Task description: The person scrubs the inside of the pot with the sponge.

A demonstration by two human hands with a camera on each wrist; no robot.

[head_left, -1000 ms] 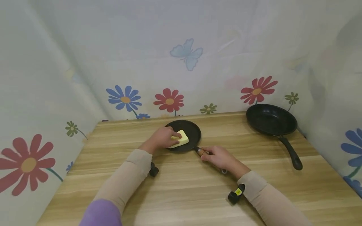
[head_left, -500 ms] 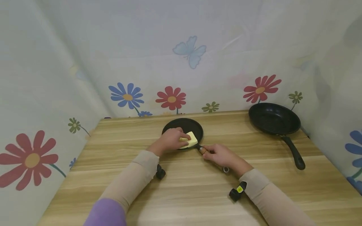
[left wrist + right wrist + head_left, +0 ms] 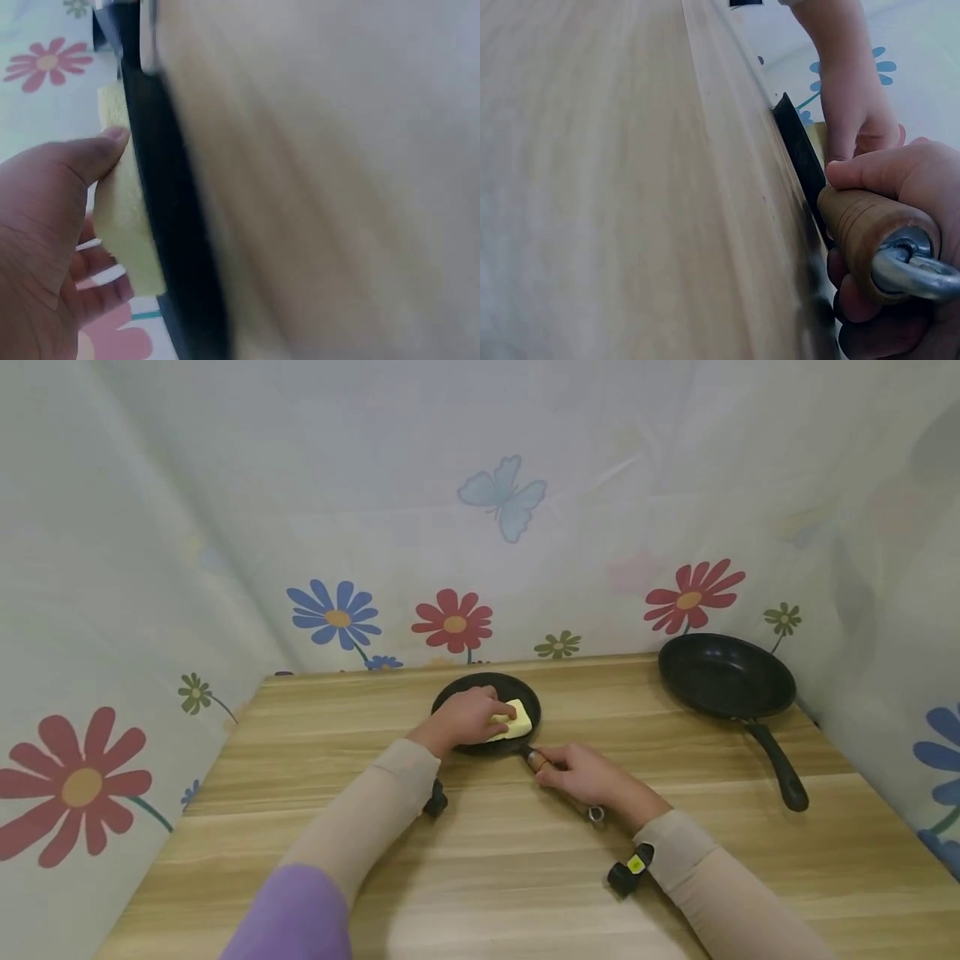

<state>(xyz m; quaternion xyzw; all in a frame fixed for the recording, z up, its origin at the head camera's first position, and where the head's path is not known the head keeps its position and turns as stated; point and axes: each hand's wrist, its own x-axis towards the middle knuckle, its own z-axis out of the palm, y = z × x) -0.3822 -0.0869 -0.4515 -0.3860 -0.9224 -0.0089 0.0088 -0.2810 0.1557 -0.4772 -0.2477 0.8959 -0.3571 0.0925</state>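
A small black flat pan point(image 3: 450, 695) with a low rim lies on the wooden table. My left hand point(image 3: 467, 717) grips a pale yellow sponge point(image 3: 519, 720) and holds it against the inside of this pan, toward its right side. In the left wrist view, the thumb lies along one face of the sponge point(image 3: 127, 217) and the fingers curl round the other side. My right hand point(image 3: 588, 774) holds the pan's wooden handle point(image 3: 870, 232), which ends in a metal hanging ring point(image 3: 919, 276). The right fingers wrap under the handle, with the thumb along its top.
A deeper black frying pan point(image 3: 723, 681) stands at the table's back right, its black handle point(image 3: 780, 768) pointing toward the front. Behind the wooden table point(image 3: 480, 877) hangs a white cloth point(image 3: 360, 485) with printed flowers and a butterfly.
My left hand has slid the sponge rightward across the pan, then slightly up toward the far side. My right hand keeps its hold on the handle. The head view has shifted slightly.
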